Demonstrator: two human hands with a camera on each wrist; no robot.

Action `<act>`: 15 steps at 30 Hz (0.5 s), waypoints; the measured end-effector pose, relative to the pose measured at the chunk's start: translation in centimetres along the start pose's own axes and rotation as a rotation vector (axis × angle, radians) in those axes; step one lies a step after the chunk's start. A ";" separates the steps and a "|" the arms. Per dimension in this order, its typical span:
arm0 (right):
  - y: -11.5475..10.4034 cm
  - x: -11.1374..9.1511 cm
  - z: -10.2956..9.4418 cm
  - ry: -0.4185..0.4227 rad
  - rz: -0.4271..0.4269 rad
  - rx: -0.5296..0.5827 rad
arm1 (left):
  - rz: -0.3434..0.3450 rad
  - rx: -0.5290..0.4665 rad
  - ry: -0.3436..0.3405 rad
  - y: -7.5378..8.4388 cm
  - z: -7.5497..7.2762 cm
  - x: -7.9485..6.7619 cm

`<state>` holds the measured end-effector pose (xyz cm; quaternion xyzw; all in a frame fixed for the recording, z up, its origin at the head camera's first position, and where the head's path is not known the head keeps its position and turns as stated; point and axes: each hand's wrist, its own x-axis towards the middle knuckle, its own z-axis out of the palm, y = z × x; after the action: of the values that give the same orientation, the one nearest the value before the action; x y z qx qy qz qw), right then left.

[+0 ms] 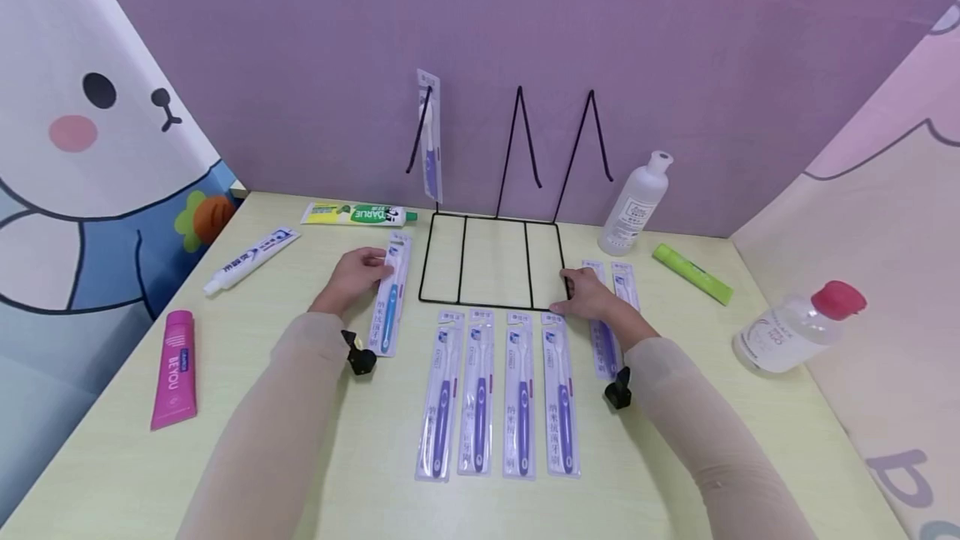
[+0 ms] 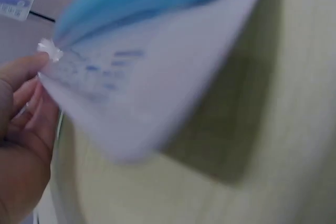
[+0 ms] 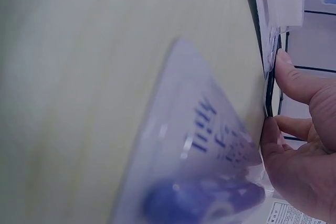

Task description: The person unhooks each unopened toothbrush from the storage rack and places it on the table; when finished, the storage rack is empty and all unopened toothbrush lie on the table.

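In the head view, my left hand (image 1: 351, 280) pinches the edge of a packaged toothbrush with a blue handle (image 1: 390, 311), left of the black wire rack (image 1: 487, 305). The left wrist view shows thumb and fingers on that pack (image 2: 142, 108). My right hand (image 1: 588, 297) grips the rack's front right corner; in the right wrist view thumb and fingertips meet at the black wire (image 3: 270, 98). A packaged purple toothbrush (image 1: 431, 169) hangs on the rack's left hook, while its other two hooks hold nothing. Two packs (image 1: 604, 348) lie partly hidden beneath the right hand and forearm.
Several packaged purple toothbrushes (image 1: 480, 407) lie in a row before the rack. Toothpaste tubes, green-yellow (image 1: 356, 214), white (image 1: 251, 261) and pink (image 1: 175, 373), lie left. A clear bottle (image 1: 633, 205), a green tube (image 1: 692, 273) and a red-capped bottle (image 1: 780, 340) are right.
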<state>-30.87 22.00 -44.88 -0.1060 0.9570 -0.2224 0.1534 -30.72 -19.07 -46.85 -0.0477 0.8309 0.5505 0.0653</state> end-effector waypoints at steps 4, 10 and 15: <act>0.0 -0.2 -0.1 -0.004 0.008 0.002 | -0.012 0.170 0.003 0.7 0.3 -0.2; -0.2 -0.4 -0.2 -0.004 0.020 0.004 | -0.052 0.314 0.045 2.9 -0.2 -0.2; -0.3 -0.3 0.0 -0.010 0.017 0.013 | 0.084 0.209 0.104 6.0 -1.0 1.3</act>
<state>-30.51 21.85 -44.66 -0.0979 0.9556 -0.2268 0.1609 -32.97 -17.69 -41.23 -0.0342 0.8873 0.4600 0.0038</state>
